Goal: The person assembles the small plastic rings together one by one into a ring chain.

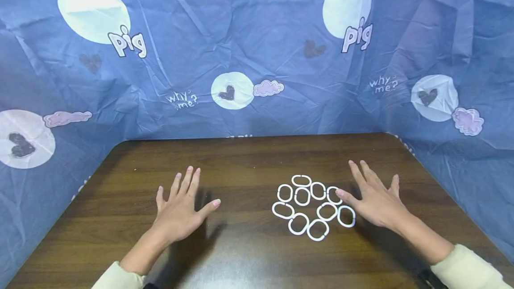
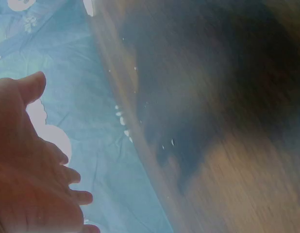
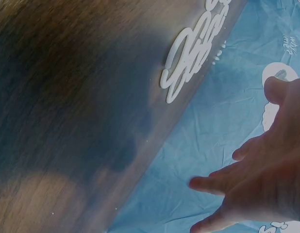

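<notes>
Several white oval rings (image 1: 298, 224), each with a small gap in its loop, lie in a loose cluster on the brown wooden table (image 1: 241, 253), right of the middle. My right hand (image 1: 379, 200) is spread over the table at the cluster's right side, its thumb overlapping the rightmost rings in the head view. Farther left, my left hand (image 1: 178, 213) hovers with fingers spread and nothing held, its shadow falling on the wood. The right wrist view shows the rings (image 3: 181, 58) at a slant beyond the right hand (image 3: 261, 174). Only the left hand (image 2: 33, 160), bare, appears with the table in the left wrist view.
A blue cloth (image 1: 257, 48) printed with hearts, clouds and "pig" lettering hangs behind the table and along both sides. The table's far edge (image 1: 257, 137) meets this cloth. Pale sleeves (image 1: 467, 266) cover both forearms.
</notes>
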`<state>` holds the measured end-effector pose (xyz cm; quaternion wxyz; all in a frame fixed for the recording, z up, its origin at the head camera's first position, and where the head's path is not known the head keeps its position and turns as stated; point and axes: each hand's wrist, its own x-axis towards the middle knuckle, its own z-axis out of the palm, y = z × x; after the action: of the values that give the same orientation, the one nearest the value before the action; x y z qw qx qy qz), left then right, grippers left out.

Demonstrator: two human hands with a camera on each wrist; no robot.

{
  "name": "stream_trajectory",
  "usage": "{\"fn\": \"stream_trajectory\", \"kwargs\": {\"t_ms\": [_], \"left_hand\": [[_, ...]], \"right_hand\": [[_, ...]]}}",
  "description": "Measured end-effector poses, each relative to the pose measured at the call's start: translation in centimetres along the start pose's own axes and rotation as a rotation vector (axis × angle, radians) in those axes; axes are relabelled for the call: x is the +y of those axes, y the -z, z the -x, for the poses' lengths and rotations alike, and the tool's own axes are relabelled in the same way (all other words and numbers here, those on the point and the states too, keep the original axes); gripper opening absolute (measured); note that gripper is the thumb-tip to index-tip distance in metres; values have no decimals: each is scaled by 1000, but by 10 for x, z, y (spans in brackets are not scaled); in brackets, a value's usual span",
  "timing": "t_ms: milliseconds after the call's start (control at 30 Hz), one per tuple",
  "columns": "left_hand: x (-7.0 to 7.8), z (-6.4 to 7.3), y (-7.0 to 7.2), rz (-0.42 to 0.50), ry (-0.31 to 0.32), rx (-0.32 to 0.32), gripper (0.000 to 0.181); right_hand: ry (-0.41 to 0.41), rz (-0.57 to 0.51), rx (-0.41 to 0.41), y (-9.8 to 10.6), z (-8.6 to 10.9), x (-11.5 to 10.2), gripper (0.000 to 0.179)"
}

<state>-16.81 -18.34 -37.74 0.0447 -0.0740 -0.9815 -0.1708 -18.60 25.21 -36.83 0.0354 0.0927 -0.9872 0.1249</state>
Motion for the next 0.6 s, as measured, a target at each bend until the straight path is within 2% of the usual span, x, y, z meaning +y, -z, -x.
{"fn": "stream_trajectory", "kwargs": {"t_ms": [300,600], "left_hand": [[10,-5,-7,75,-59,66,97],[19,-8,-15,84,-105,115,90]], "right_hand": [[-6,27,1,-2,1,-1,92],[60,17,0,-3,2,2,91]]}}
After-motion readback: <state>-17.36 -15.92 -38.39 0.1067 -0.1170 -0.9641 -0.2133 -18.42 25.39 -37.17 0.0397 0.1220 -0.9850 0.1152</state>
